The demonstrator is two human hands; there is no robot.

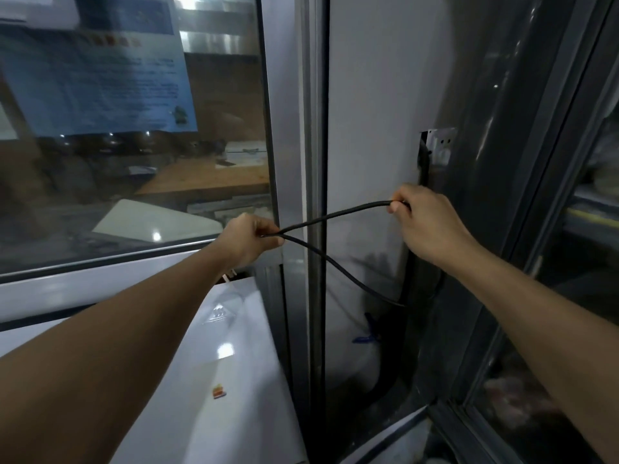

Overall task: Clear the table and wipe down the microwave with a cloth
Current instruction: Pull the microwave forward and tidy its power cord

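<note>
Over the white microwave (pixel 214 380) top, our left hand (pixel 249 241) and right hand (pixel 425 222) each close on a black cord (pixel 335 216), stretched left-to-right between them toward the wall socket (pixel 440 145), nearer our right.

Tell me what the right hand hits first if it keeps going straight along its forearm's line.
Probably the white wall, near the socket. The right hand grips the black cable just short of it, though depth is unclear.
</note>
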